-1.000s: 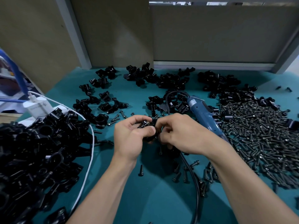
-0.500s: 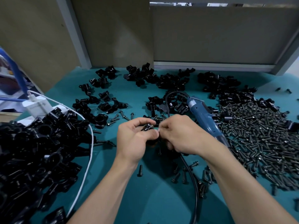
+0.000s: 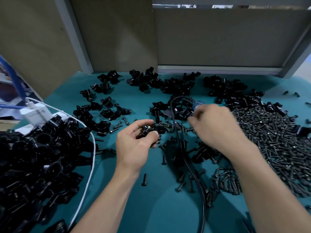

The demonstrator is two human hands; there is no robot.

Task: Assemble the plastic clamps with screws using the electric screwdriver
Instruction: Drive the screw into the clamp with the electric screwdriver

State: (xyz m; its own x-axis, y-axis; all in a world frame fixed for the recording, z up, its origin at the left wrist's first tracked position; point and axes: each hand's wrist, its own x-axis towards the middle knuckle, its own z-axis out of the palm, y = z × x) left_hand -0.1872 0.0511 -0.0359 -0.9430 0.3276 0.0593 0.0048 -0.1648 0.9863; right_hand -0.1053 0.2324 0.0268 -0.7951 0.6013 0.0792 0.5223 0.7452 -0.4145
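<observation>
Left hand (image 3: 134, 147) grips a clamp (image 3: 146, 130), right hand (image 3: 217, 126) blurred.

Small-parts assembly workshop, bench level. Teal mat (image 3: 151, 207) as worktop. Bulk heap of black plastic clamps (image 3: 33, 162) at 8 o'clock, looser clusters (image 3: 168, 84) from 11 to 1. Big pile of loose screws (image 3: 272, 145) at 3. Blue corded electric screwdriver (image 3: 197, 105) just past centre toward 1, black cable (image 3: 193, 174) down to 6. Plain board partitions (image 3: 218, 36) on grey metal frame (image 3: 79, 47) at 12. White charger (image 3: 36, 113) at 9.
</observation>
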